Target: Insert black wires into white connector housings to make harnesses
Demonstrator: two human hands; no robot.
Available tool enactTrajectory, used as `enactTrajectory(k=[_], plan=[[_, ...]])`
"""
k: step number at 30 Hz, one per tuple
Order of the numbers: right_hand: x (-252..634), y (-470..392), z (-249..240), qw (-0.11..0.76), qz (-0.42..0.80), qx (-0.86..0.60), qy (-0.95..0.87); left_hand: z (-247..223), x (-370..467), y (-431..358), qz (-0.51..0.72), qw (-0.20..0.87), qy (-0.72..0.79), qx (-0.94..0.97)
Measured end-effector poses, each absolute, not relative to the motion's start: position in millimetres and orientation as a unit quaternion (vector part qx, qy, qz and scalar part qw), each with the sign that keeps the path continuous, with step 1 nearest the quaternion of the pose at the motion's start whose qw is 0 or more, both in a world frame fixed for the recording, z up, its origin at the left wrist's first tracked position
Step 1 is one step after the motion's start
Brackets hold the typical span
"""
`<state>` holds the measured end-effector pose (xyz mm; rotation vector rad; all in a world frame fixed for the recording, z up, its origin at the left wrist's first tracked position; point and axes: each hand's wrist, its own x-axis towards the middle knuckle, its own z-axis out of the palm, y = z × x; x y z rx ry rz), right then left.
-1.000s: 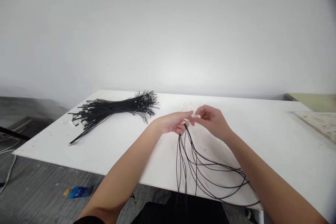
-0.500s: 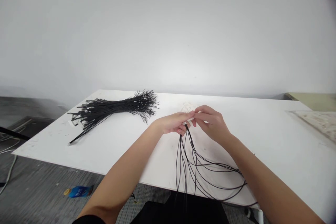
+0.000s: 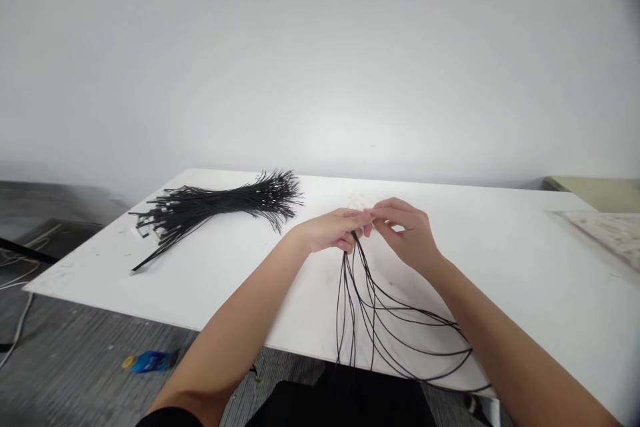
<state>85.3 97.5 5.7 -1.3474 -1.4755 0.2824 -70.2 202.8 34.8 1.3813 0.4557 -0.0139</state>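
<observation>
Several thin black cables hang from my left hand, whose fingers are closed round their upper ends. They fan down over the table's front edge, and some curve right beneath my right forearm. My right hand meets the left at the fingertips, thumb and forefinger pinched together; what lies between them is too small to make out. Behind the hands is a small pile of whitish pieces. A large bundle of black cables lies on the left of the table.
The white table stands against a pale wall. At its right sits a tray of whitish pieces, with a greenish board behind. A blue bottle with a yellow cap lies on the floor at lower left, near white cords.
The two hands have moved up very slightly, their fingertips closer together. The hanging cables have swung a little.
</observation>
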Motion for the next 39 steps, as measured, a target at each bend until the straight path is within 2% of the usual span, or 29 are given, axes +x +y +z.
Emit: enactTrajectory(k=[5, 10, 14, 29, 39], plan=[[87.6, 94.6, 10.7, 0.529, 0.205, -0.604, -0.559, 37.9, -69.2, 203.9, 0.062, 0.764, 0.256, 0.589], [84.4, 93.6, 20.2, 0.457, 0.355, -0.584, -0.569, 37.7, -67.0, 204.4, 0.116, 0.771, 0.283, 0.558], [79.7, 92.5, 21.6, 0.418, 0.411, -0.572, -0.573, 38.2, -65.2, 201.8, 0.127, 0.773, 0.29, 0.55], [82.3, 91.8, 23.9, 0.456, 0.454, -0.578, -0.503, 37.5, -65.2, 201.1, 0.132, 0.792, 0.263, 0.535], [80.1, 91.7, 23.0, 0.456, 0.381, -0.589, -0.548, 37.5, -66.2, 200.7, 0.138, 0.791, 0.253, 0.54]])
